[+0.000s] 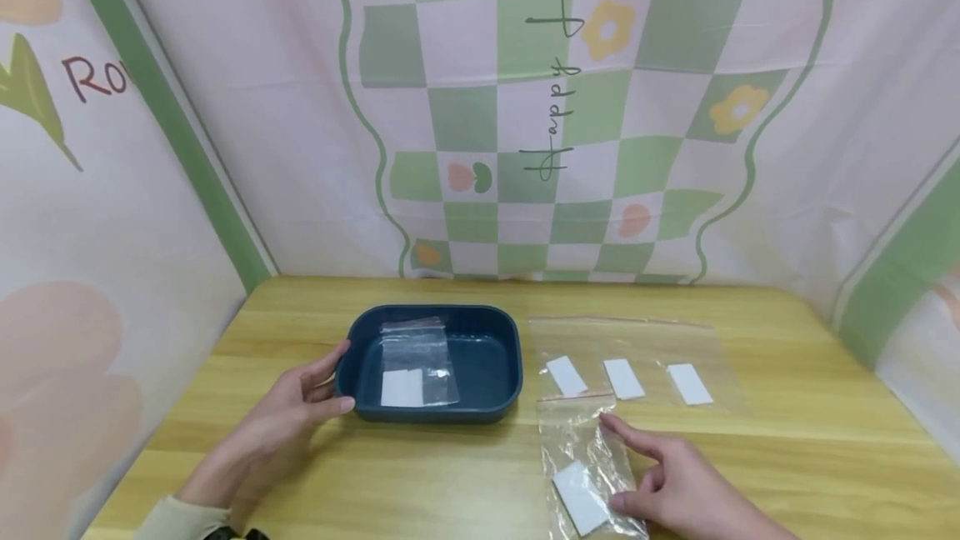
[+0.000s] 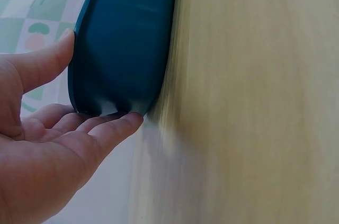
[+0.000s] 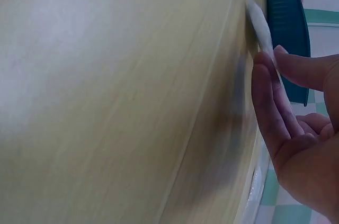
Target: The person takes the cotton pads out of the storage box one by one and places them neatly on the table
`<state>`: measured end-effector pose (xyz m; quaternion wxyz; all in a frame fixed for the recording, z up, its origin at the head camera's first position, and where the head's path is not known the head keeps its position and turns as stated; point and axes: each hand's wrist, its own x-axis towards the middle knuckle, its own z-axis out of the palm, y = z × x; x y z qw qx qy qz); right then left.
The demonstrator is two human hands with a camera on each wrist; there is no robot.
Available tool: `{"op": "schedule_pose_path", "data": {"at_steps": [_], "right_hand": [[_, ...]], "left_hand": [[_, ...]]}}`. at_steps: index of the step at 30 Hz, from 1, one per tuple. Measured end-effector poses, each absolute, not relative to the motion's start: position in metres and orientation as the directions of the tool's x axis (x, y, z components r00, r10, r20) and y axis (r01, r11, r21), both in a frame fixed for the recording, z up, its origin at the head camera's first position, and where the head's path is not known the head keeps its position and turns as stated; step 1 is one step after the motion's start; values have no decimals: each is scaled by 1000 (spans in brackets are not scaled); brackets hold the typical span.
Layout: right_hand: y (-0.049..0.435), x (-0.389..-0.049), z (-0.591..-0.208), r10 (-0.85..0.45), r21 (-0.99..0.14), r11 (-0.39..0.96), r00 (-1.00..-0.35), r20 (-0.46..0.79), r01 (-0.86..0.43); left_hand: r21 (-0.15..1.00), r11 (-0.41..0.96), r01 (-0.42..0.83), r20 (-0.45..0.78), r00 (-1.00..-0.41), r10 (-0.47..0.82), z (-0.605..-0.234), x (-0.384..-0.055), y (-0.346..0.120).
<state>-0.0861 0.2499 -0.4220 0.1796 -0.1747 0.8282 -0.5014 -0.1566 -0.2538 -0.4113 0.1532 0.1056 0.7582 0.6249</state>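
Note:
At the left end of a dark blue plastic basin, my left hand holds the wall between thumb and fingers. The left wrist view shows the thumb at the rim and fingertips against the end wall. Inside the basin lies a small clear zip bag with white pieces in its lower part. My right hand pinches another clear zip bag by its right side. That bag contains a white rectangular piece and is seen nearly edge-on in the right wrist view.
Behind the right hand, a larger clear zip bag lies flat with three white rectangular pieces spaced along it. The light wood table ends at a printed cloth backdrop, with more cloth on both sides.

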Motion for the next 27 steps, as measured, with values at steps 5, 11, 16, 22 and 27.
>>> {"op": "schedule_pose_path", "data": {"at_steps": [5, 11, 16, 22, 27], "right_hand": [[251, -85, -422, -451, -848, 502, -888, -87, -171], [253, -86, -426, -431, -768, 577, -902, -1, -276], [252, -87, -424, -407, -761, 602, -913, -32, -242], [248, -88, -421, -402, -790, 585, -912, -86, -184], [245, -87, -422, -408, -808, 569, -906, -114, -155]], "left_hand": [[981, 194, -32, -101, -929, 356, -411, -157, -254], [981, 190, -25, -93, -929, 358, -412, -157, -254], [982, 186, -18, -86, -928, 364, -413, -157, -255], [982, 186, -21, -88, -930, 357, -413, -157, -255], [983, 180, -19, -83, -931, 355, -416, -158, -255]]}}
